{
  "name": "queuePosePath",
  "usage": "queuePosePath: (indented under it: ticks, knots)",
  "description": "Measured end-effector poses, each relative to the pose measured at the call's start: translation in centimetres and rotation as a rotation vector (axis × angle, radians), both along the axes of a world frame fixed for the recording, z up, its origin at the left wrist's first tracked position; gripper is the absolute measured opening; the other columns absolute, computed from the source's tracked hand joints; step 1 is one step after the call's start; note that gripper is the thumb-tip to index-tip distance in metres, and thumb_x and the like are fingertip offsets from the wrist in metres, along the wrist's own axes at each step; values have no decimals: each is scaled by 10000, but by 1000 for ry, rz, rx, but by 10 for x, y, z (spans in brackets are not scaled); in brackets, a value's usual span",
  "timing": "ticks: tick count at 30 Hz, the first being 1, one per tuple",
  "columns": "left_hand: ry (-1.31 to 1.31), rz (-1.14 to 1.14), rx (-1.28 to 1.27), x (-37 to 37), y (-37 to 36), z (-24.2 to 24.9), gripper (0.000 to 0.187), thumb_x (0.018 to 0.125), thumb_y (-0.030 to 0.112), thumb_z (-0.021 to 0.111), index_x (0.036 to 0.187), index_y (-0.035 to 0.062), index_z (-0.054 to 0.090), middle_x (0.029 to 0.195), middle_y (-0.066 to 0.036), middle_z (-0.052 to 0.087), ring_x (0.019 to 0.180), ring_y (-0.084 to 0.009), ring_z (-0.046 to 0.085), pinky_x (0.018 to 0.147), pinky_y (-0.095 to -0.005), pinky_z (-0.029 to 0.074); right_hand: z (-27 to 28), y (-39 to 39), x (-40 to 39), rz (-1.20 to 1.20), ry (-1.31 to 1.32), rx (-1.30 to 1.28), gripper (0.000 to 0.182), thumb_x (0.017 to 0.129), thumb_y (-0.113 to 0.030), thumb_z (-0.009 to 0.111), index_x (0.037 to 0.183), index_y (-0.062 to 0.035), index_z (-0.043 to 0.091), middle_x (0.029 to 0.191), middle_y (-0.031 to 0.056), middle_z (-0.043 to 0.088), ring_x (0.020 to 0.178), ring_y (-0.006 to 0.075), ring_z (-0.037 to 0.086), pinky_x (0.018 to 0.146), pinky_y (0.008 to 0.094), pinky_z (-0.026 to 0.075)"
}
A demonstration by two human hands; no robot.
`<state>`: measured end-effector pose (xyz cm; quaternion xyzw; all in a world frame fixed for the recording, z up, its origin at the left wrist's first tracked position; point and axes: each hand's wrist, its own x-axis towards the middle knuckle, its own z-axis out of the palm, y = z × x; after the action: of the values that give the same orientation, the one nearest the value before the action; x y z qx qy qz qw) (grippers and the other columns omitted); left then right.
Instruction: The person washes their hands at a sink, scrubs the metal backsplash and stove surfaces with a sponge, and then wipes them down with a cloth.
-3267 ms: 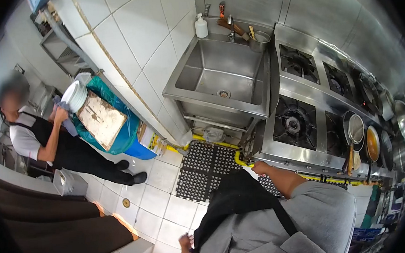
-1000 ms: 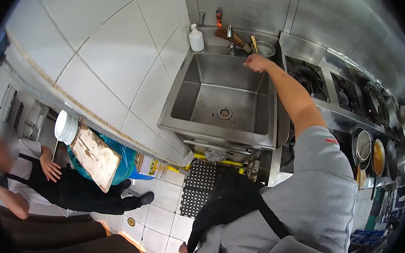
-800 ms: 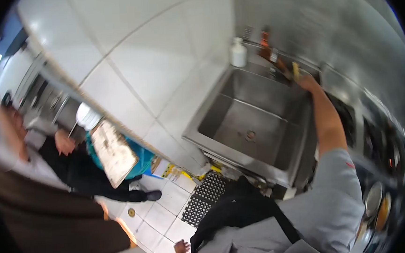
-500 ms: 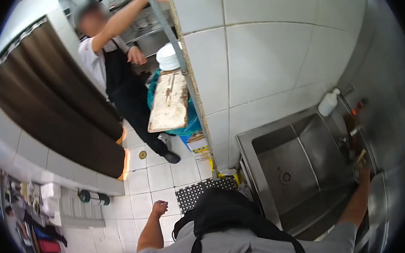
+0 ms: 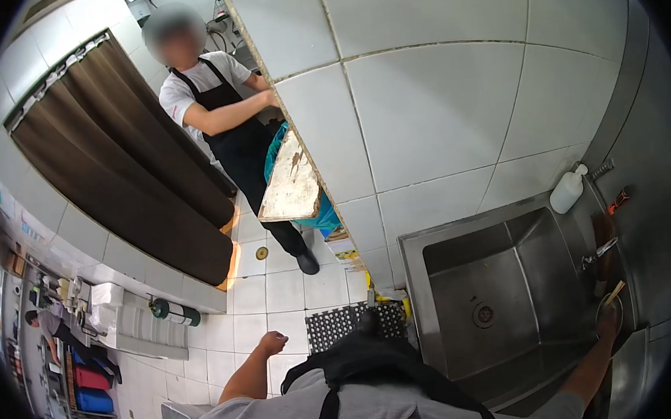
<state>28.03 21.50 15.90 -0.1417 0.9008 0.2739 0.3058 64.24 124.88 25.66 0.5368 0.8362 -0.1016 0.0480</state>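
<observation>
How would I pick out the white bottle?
Find the big steel sink on the picture's right. Along its back ledge, the bottle stands in the corner by the tiled wall, at the far end from the right hand. Unlike the metal faucet nearby, it is white and pump-topped.

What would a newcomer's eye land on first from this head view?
Probably the big steel sink at the right, with the right hand at its edge by a yellowish utensil. Next, the long brown curtain at the left, then a person in a black apron near the stained white board at upper centre.
</observation>
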Motion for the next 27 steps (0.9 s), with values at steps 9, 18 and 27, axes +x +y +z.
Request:
queuePosePath:
  ticks: [9,18,27]
  knots:
    - [76,-75,89,-7,28,6,375,842,335,631,1021,8,679,821,-128,715,707,-205,685,695,-334,551,32,-8,2,48,189,-17,512,813,-66,536,1311,15,455,1240,257,547,1169,396,526,971,417,420]
    - [-223,-134,-43,7,-11,-12,359,905,303,553,1061,-8,644,896,-101,700,712,-184,679,570,-341,544,31,1,14,-246,323,83,707,793,-76,564,1441,-54,284,1307,293,495,1222,448,472,1013,485,392]
    - [-30,-43,-12,11,6,-3,362,868,351,569,939,21,700,780,-121,705,677,-215,681,681,-348,550,47,-34,-23,129,-221,65,640,852,-84,524,1448,-79,292,1355,242,473,1257,409,449,1056,473,376]
